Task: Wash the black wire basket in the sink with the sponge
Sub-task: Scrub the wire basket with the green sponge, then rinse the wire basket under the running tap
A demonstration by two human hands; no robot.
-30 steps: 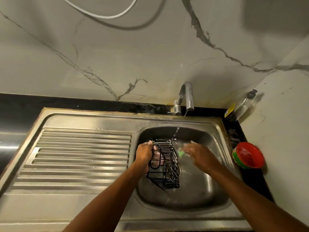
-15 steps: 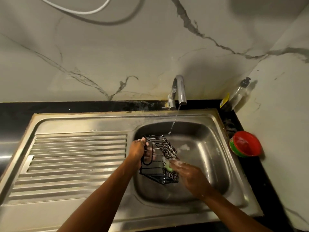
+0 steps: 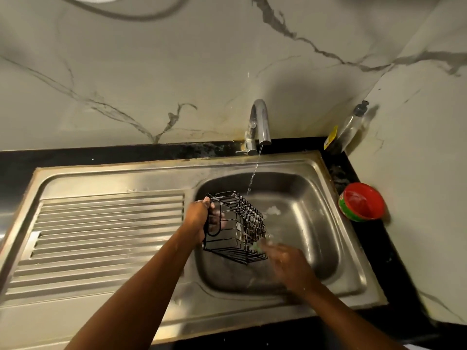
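The ribbed drainboard point(image 3: 108, 228) fills the left part of the steel sink point(image 3: 318, 223), which is set in a black tabletop point(image 3: 101, 152). The left hand point(image 3: 199, 218) reaches over the basin's left edge. Its grip is clamped on the left end of the basket point(image 3: 235, 223), with the fingers curled round the wire beside an oval loop. The basket hangs tilted over the basin near its left wall, with flecks of foam on its wires. A green sponge point(image 3: 255, 246) touches the wire at the basket's near right corner. The right hand point(image 3: 285, 261) is blurred, but its grip is closed over the sponge. A patch of foam lies on the basin floor beyond the basket. A thin stream of water point(image 3: 254, 173) falls from the tap point(image 3: 260, 122) and comes down just behind the basket's far right corner. To the right of the sink, a bottle point(image 3: 351, 125) stands in the wall corner, and a red bowl point(image 3: 361, 202) sits on the tabletop nearer the viewer.
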